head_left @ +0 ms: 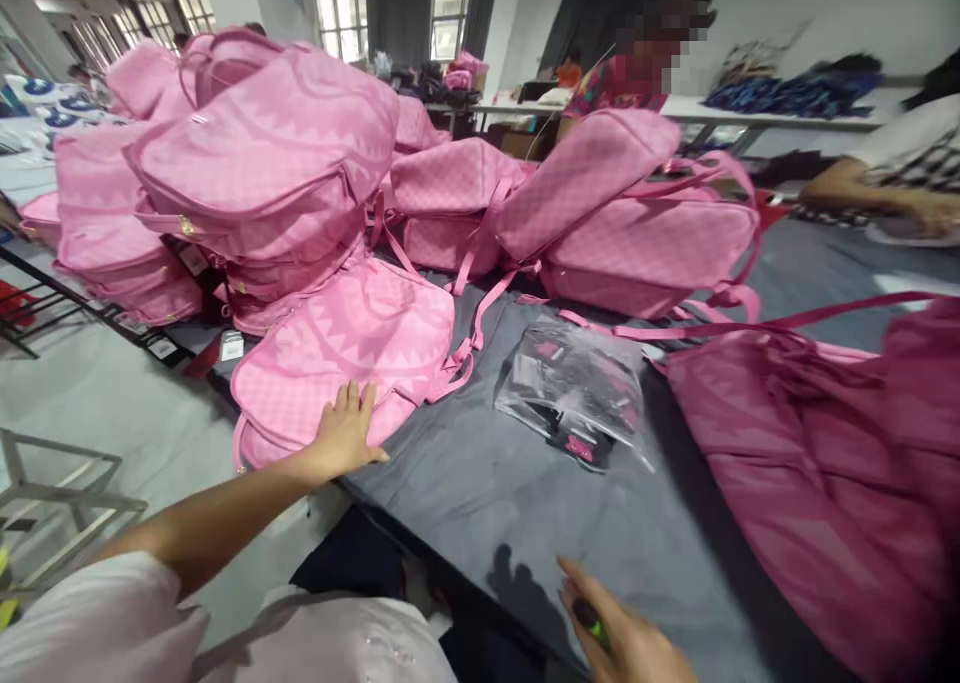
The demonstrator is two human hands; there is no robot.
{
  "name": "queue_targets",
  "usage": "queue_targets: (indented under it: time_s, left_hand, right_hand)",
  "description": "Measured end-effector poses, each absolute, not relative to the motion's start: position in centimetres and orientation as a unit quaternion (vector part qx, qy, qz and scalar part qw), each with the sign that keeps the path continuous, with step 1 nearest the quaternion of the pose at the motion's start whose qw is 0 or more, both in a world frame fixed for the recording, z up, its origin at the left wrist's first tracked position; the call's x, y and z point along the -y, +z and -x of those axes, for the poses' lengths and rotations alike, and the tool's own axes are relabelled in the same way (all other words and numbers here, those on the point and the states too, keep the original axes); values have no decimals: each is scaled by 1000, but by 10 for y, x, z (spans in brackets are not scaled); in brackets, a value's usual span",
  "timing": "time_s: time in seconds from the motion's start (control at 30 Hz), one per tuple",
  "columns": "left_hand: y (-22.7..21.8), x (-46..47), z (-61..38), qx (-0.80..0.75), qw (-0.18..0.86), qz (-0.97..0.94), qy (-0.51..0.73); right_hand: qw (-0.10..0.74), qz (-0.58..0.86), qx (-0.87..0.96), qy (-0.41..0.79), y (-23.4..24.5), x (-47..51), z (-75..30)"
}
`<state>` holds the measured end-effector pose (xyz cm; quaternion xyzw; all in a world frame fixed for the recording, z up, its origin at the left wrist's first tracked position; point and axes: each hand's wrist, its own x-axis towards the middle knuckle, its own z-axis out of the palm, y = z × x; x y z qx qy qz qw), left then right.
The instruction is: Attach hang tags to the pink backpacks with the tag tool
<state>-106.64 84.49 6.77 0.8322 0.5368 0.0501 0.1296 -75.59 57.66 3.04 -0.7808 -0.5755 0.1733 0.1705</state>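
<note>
My left hand (345,433) lies flat with fingers spread on a pink backpack (360,328) near the table's edge. The backpack has a checked and toothed pattern, and its strap trails to the right. Low in the view, my right hand (626,635) is curled round a small tool with a green and black end (589,618); the rest of it is hidden in the palm. Beyond that hand, a clear plastic bag (574,383) with black and pink tags inside rests on the grey cloth.
Stacked pink backpacks (262,133) rise at the back left, and more backpacks (637,233) lie across the middle. A darker pink bag (825,443) takes up the right side of the grey-covered table (465,523). One person (622,73) is behind; another person's arm (862,188) reaches in at right.
</note>
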Motion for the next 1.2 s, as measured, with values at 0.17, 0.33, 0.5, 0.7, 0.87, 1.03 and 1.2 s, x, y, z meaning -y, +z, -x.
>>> queue_targets:
  time_s: [0.17,0.33,0.5,0.7,0.87,1.03,1.2]
  left_hand:
    - [107,-846,1067,-480,158,-856,108]
    - [214,-843,1099,-405,192,-856,257]
    - [237,-830,1152,-437,246,-677,538]
    - [56,-769,1154,-497,296,-615,536]
    - [-2,-739,1171,-514,253,-631,523]
    - [15,-716,1135,-307,228,-832,402]
    - [-32,-701,1097,-208,89,-962,155]
  right_hand:
    - [177,785,574,153,32,-547,792]
    - [201,775,579,156,38,-551,823]
    - [317,732,601,54,75,-595,857]
    - [248,741,600,-174,115,-607,873]
    - [87,743,636,-189,113,-614,911]
    - [9,681,731,-49,109,-651,953]
    - [-41,806,590,-35,95,-636,888]
